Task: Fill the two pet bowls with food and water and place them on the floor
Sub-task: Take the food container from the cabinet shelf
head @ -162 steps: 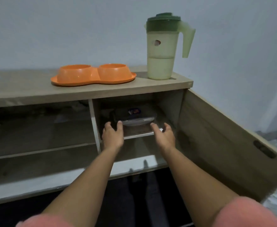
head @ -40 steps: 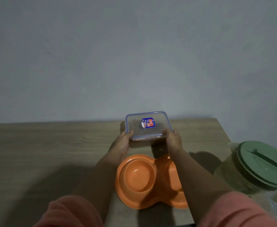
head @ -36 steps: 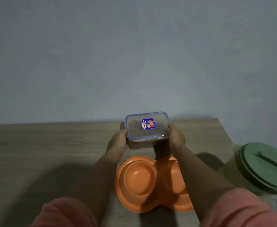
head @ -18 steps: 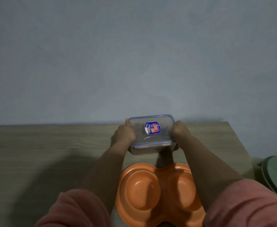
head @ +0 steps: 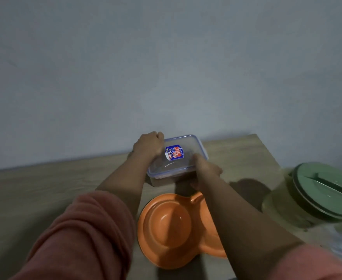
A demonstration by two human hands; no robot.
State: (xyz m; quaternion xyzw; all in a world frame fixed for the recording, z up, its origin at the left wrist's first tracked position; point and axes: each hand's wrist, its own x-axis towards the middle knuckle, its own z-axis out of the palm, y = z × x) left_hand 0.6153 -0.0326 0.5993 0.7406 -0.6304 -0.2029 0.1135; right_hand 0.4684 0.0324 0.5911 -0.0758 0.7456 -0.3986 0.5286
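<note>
Both hands are clamped on the box (head: 177,158): the left hand (head: 149,145) is closed over its far left corner, the right hand (head: 204,171) is wrapped round its near right corner. Whether the lid clips are being worked cannot be told. The box is seen at frame centre, tilted, just behind the bowls (head: 166,229) on the counter (head: 45,188).

Box: clear rigid plastic, blue-rimmed lid, blue and red label on top, brown contents dimly visible. It is judged light and stiff, smooth and somewhat slippery; best held by opposite corners or under the lid rim.

Bowls: orange double dish, one moulded piece, both wells empty. Judged light and rigid; once filled, to be gripped at both ends and kept level.

Jug (head: 323,195), green lid, at right edge.
</note>
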